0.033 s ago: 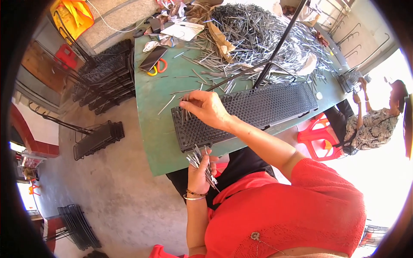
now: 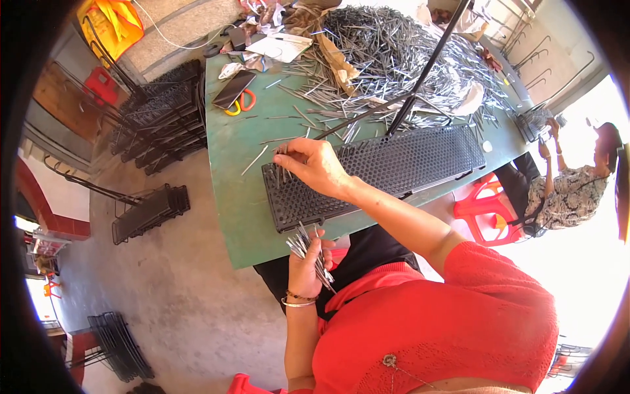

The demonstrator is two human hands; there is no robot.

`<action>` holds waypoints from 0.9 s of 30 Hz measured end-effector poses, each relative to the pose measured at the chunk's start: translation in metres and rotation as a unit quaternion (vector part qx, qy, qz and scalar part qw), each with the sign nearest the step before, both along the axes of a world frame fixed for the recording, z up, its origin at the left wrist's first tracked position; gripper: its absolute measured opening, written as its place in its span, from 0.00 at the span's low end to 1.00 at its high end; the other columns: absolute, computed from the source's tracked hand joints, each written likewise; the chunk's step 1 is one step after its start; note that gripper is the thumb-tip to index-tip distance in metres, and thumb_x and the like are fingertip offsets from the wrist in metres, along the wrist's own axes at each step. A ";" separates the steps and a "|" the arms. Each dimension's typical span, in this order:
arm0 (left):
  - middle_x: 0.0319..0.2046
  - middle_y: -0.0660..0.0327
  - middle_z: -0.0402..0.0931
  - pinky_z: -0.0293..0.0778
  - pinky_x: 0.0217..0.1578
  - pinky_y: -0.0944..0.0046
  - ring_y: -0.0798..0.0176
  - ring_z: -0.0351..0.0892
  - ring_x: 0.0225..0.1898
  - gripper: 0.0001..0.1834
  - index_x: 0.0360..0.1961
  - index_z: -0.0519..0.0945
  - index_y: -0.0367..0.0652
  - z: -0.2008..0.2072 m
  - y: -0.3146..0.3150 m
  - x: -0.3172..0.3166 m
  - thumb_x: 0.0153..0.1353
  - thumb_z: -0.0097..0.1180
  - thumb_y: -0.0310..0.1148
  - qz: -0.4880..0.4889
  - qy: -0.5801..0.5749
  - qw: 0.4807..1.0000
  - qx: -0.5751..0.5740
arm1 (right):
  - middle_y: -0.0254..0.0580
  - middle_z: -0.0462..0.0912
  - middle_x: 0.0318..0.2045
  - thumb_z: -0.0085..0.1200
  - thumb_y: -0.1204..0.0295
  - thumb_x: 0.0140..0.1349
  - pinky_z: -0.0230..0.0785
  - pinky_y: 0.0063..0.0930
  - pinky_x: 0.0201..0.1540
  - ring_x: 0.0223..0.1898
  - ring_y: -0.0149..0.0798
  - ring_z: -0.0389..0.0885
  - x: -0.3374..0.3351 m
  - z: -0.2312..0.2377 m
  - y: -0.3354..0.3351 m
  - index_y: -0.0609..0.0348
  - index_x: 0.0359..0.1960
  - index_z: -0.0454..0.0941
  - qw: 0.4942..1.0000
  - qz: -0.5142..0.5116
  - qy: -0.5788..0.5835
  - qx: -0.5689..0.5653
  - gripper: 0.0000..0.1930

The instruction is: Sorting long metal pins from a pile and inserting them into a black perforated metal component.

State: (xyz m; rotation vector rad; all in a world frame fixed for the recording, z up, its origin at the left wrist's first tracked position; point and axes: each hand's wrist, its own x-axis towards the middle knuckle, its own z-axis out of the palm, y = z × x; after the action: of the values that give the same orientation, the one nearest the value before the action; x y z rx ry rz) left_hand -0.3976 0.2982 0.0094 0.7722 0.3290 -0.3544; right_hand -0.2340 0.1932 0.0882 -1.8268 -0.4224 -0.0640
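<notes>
A long black rack [image 2: 420,157] with a grid of small holes lies along the near edge of the green table. Over its left end is my right hand [image 2: 316,164], thumb and fingers pinched on a thin metal rod [image 2: 278,176]; other rods stand in the holes just below. My left hand [image 2: 307,262] is below the table's near edge, closed around a bundle of thin metal rods [image 2: 298,241] that fan out above the thumb. The fingertips of my right hand partly hide the holes beneath them.
A big heap of loose metal rods [image 2: 387,49] covers the far side of the green table [image 2: 236,197]. Scissors [image 2: 247,100] and a dark phone [image 2: 234,88] lie at the far left. A black pole [image 2: 430,65] rises from the rack. Black racks [image 2: 154,121] are stacked at left; another person [image 2: 571,177] sits at right.
Almost nothing differs. My left hand with its bundle of rods has shifted very slightly to the right; my right hand stays over the same end of the rack.
</notes>
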 end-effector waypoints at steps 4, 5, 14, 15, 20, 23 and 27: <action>0.30 0.57 0.77 0.71 0.24 0.70 0.69 0.73 0.24 0.13 0.46 0.72 0.36 0.000 -0.015 -0.025 0.64 0.51 0.32 -0.046 0.041 0.998 -0.002 | 0.42 0.77 0.21 0.59 0.71 0.57 0.67 0.26 0.25 0.21 0.29 0.72 0.008 -0.024 0.008 0.66 0.30 0.77 0.998 -0.008 -0.068 0.001 0.09; 0.31 0.57 0.77 0.73 0.27 0.69 0.68 0.74 0.26 0.12 0.46 0.72 0.37 -0.005 -0.017 -0.033 0.64 0.51 0.32 -0.058 0.050 0.997 -0.008 | 0.39 0.78 0.22 0.60 0.72 0.57 0.67 0.23 0.25 0.22 0.26 0.73 0.008 -0.026 0.010 0.65 0.31 0.78 0.995 -0.010 -0.098 -0.017 0.08; 0.32 0.58 0.76 0.77 0.34 0.63 0.64 0.78 0.33 0.13 0.48 0.70 0.38 -0.014 -0.011 -0.064 0.64 0.50 0.29 -0.122 0.074 0.990 -0.001 | 0.45 0.79 0.26 0.60 0.72 0.56 0.72 0.30 0.27 0.24 0.39 0.79 0.004 -0.028 0.010 0.62 0.36 0.78 0.978 -0.009 -0.200 -0.062 0.09; 0.32 0.58 0.76 0.77 0.34 0.62 0.64 0.78 0.33 0.12 0.48 0.70 0.38 -0.014 -0.010 -0.063 0.64 0.50 0.29 -0.117 0.080 0.990 -0.003 | 0.45 0.79 0.26 0.60 0.72 0.56 0.72 0.30 0.27 0.24 0.39 0.79 0.003 -0.027 0.009 0.62 0.36 0.78 0.978 -0.009 -0.201 -0.062 0.09; 0.32 0.59 0.75 0.77 0.33 0.63 0.64 0.76 0.32 0.11 0.47 0.70 0.39 -0.015 -0.009 -0.056 0.64 0.48 0.28 -0.086 0.078 0.993 -0.014 | 0.46 0.79 0.25 0.59 0.73 0.55 0.73 0.32 0.30 0.28 0.44 0.80 0.000 -0.021 0.009 0.62 0.37 0.78 0.969 0.010 -0.231 -0.093 0.09; 0.32 0.59 0.75 0.76 0.32 0.63 0.65 0.76 0.31 0.10 0.47 0.70 0.39 -0.016 -0.004 -0.052 0.65 0.46 0.29 -0.053 0.082 0.995 -0.024 | 0.46 0.79 0.26 0.59 0.73 0.55 0.73 0.33 0.31 0.29 0.44 0.80 0.004 -0.017 0.005 0.62 0.37 0.78 0.975 0.039 -0.209 -0.062 0.09; 0.32 0.59 0.75 0.77 0.32 0.62 0.65 0.76 0.31 0.10 0.47 0.70 0.39 -0.009 0.006 -0.043 0.66 0.45 0.29 -0.006 0.061 0.997 -0.041 | 0.45 0.80 0.27 0.59 0.73 0.56 0.72 0.33 0.31 0.30 0.44 0.80 0.005 -0.016 0.004 0.61 0.37 0.78 0.981 0.054 -0.182 -0.042 0.08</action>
State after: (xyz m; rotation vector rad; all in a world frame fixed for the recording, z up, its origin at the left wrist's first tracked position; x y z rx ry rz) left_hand -0.4403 0.3039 0.0004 0.6729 0.4225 -0.4258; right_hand -0.2290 0.1968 0.0718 -1.8750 -0.7910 -0.3136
